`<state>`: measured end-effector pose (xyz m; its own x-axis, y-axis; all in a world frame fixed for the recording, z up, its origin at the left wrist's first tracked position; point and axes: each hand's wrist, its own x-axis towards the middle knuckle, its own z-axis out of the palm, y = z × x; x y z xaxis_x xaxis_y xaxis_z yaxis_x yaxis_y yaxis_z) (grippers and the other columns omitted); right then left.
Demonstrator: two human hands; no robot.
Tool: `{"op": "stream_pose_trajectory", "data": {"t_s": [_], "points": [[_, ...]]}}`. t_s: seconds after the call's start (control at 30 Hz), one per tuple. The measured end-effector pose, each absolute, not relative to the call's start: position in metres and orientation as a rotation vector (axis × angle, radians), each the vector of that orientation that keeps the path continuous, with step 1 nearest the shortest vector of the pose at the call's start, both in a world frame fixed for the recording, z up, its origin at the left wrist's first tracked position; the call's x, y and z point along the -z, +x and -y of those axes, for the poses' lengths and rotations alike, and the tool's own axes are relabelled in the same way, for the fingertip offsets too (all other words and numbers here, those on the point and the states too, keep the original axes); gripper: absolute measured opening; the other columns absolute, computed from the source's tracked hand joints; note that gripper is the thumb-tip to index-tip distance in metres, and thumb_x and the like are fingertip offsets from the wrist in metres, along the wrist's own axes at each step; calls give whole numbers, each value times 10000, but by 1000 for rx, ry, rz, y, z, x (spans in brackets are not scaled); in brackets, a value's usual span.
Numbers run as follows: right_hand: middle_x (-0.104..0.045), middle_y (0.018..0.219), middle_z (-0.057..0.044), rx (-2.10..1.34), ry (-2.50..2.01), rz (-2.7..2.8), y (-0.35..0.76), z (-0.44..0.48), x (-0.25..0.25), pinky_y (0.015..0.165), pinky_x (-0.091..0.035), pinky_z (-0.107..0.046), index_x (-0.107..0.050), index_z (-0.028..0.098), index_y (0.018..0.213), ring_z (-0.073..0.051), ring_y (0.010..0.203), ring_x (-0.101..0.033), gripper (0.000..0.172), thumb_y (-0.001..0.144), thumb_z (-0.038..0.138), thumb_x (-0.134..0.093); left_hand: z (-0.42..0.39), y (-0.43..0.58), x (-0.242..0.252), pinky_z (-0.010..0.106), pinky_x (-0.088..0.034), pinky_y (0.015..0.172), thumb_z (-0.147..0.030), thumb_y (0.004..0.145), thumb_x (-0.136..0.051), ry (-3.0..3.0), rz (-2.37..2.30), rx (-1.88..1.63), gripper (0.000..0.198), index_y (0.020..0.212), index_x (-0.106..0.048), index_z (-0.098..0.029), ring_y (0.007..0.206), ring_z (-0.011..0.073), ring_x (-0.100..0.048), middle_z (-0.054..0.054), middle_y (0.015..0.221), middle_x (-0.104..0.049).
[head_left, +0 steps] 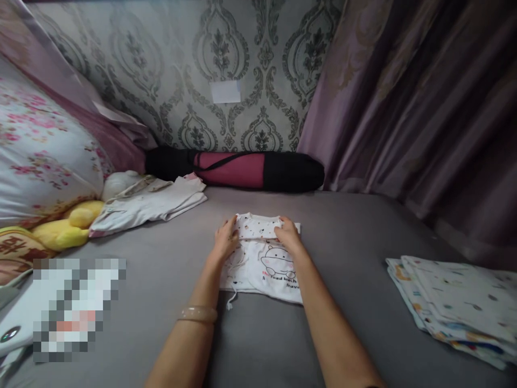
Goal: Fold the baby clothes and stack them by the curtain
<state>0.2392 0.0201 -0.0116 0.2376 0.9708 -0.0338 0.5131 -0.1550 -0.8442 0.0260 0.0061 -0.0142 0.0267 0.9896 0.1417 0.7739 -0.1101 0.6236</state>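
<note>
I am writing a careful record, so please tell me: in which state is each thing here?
Printed garment: partly folded, held at both sides
Left hand: gripping its edge
Right hand: gripping the opposite edge
Bangle: worn, left wrist
Folded cloths: stacked
Pale clothing: laid down, somewhat rumpled
Long bag: lying lengthwise
Right-side curtain: hanging in folds

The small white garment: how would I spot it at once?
On the grey surface, find the left hand and right hand. Both hold the white garment; unlike the folded stack at right, it shows a large cartoon animal above lettering.
</note>
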Motion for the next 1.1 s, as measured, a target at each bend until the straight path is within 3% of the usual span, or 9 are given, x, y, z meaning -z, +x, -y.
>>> {"op": "stream_pose_trajectory", "data": {"t_s": [0.13, 0.33, 0.47, 0.6, 0.77, 0.97, 1.1], "points": [[-686, 1088, -123, -655, -1962, 1512, 242, -10, -3, 894, -500, -329, -517, 133, 1332, -244, 1019, -648, 569, 763, 147, -532, -5, 27, 11, 504, -318, 1094, -122, 824, -424, 1983, -1809, -711, 596, 1419, -422, -158, 1307, 306, -455, 147, 1408, -516], [-639, 1163, -190, -316, -2105, 1727, 231, 16, -30, 895, -463, -362, -518, 103, 1304, -289, 1082, -605, 478, 832, 86, -445, -3, 27, 7, 451, -345, 1071, -192, 862, -439, 1983, -1863, -656, 544, 1403, -422, -135, 1247, 284, -500, 151, 1342, -560], [-510, 1365, -206, -100, -1958, 1946, 214, 22, -32, 1015, -377, -391, -469, 91, 1369, -289, 1262, -472, 481, 900, 112, -365, 2, 24, 1, 433, -351, 1054, -236, 893, -440, 2054, -1880, -704, 473, 1358, -456, -151, 1240, 266, -489, 139, 1321, -569], [-279, 1562, -154, -205, -1814, 2158, 199, 22, -16, 1138, -205, -451, -347, 120, 1481, -292, 1435, -230, 536, 992, 340, -314, 7, 21, -8, 395, -360, 1028, -222, 892, -452, 2128, -1857, -619, 383, 1265, -530, -191, 1218, 249, -496, 102, 1314, -575], [-268, 1566, -152, -238, -1909, 2190, 191, 26, 2, 1161, -34, -495, -343, 123, 1491, -293, 1459, -161, 572, 1009, 411, -236, 11, 16, -9, 376, -372, 986, -250, 897, -453, 2110, -1845, -424, 360, 1237, -563, -217, 1216, 258, -494, 92, 1321, -561], [-212, 1585, -144, -288, -2003, 2240, 192, 23, -6, 1161, -36, -490, -290, 131, 1514, -278, 1470, -122, 600, 1005, 435, -199, 12, 14, -11, 383, -378, 964, -299, 886, -468, 2030, -1897, -350, 421, 1295, -543, -231, 1210, 282, -487, 93, 1339, -541], [-230, 1571, -185, -331, -2025, 2313, 182, 15, -25, 1160, -54, -515, -316, 77, 1495, -298, 1463, -150, 588, 992, 379, -270, 14, 15, -14, 375, -398, 928, -329, 860, -500, 1963, -1993, -375, 402, 1235, -584, -211, 1172, 291, -499, 118, 1287, -564]]}}
